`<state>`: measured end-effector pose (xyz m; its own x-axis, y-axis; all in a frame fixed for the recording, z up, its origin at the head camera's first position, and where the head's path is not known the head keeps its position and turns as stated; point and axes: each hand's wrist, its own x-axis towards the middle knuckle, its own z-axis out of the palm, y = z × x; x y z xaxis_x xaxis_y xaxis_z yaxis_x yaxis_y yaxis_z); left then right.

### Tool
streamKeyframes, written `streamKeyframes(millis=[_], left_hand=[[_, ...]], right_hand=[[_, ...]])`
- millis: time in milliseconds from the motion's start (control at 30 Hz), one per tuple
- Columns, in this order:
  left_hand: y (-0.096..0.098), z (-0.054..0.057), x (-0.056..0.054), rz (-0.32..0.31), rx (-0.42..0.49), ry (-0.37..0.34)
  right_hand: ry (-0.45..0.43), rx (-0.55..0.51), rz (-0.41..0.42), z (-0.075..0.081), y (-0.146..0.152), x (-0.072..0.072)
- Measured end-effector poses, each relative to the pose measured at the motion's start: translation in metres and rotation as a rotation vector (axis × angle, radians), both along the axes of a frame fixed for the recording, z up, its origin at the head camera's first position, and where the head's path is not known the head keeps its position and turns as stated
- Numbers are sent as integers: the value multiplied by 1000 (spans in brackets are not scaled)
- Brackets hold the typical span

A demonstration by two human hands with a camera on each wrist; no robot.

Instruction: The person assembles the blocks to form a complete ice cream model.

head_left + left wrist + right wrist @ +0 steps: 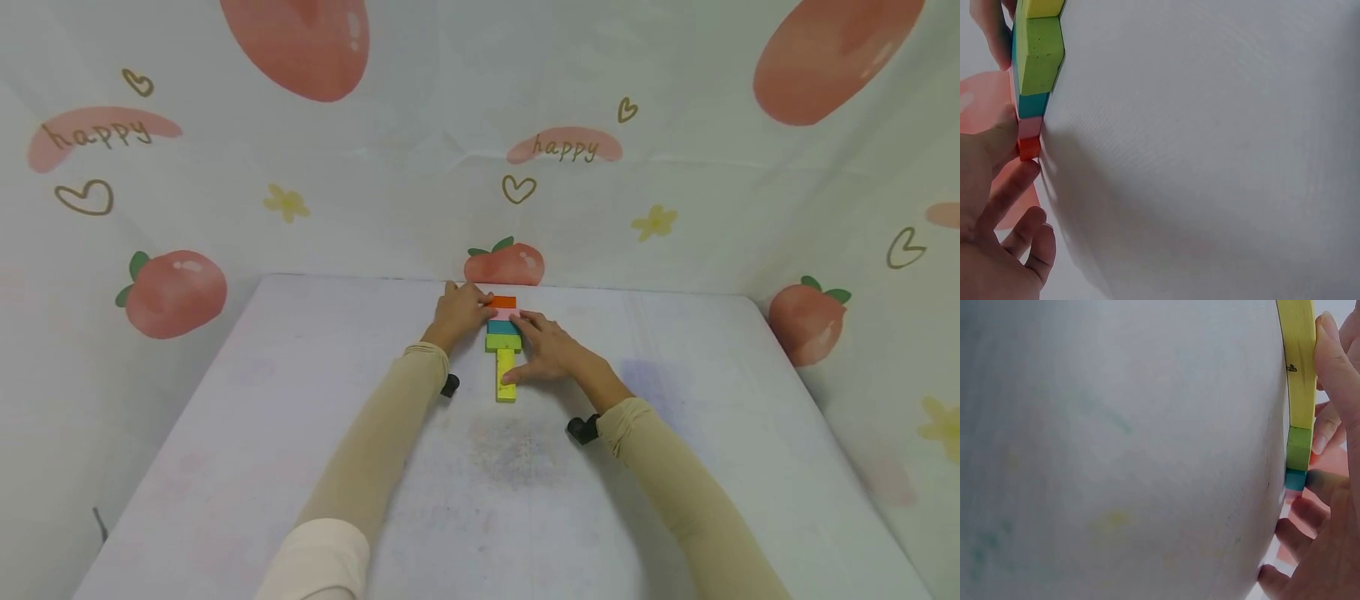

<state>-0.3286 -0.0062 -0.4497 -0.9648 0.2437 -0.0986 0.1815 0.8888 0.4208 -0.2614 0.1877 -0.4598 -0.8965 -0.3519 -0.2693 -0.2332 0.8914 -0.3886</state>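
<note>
A row of colored blocks lies on the table, pointing away from me. A long yellow block [506, 367] is nearest, then a green block [503, 342], a teal block [502, 327], a pink block [506, 314] and an orange block [504, 302] at the far end. From the left side, my left hand [460, 312] touches the far end; its index finger meets the orange block and the thumb lies beside the pink one. My right hand [555, 350] comes from the right, thumb on the yellow block, fingertips against the teal and pink blocks.
The white table [675, 517] carries faint colored stains. Behind it hangs a white curtain [420, 142] printed with fruit, hearts and flowers. A black wrist camera [583, 429] shows by the right sleeve, and another black device [450, 385] by the left.
</note>
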Motion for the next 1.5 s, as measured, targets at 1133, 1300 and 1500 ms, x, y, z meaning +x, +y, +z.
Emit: streamKeyframes(millis=[1133, 1300, 1500], left_hand=[[8, -2, 4, -76, -148, 100], [11, -3, 5, -82, -178, 130], [10, 2, 8, -61, -173, 149]], right_hand=[[-13, -17, 16, 6, -1, -2], [-40, -1, 10, 6, 0, -1], [-41, -22, -16, 6, 2, -1]])
